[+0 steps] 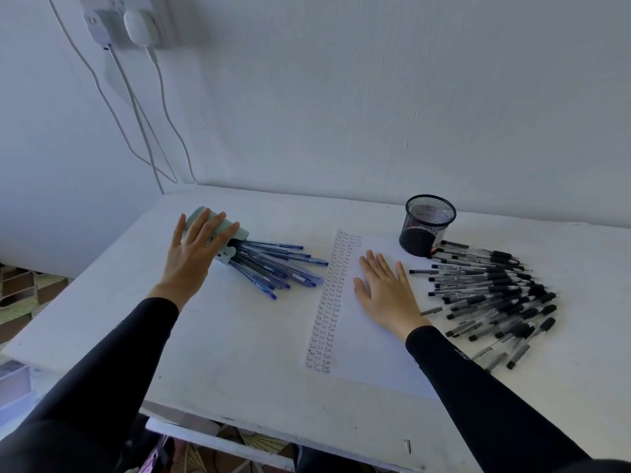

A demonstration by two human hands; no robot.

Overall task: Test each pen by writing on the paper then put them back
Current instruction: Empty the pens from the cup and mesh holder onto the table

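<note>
Many blue pens [273, 264], likely light, slick; pinch mid-barrel. Left hand [194, 250] straight-fingered on holder [239, 235]; right hand [386, 291] flat on paper [372, 353].

Tight black long sleeves [112, 363]; pale marking [460, 353] right forearm.

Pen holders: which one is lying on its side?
The pale green holder under the left hand, blue pens spilling out; the black mesh cup stands upright.

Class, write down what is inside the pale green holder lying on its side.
Blue pens poke from the mouth of the green holder, fanning onto the table. Their inner ends are hidden by its wall and the left hand resting on it.
</note>
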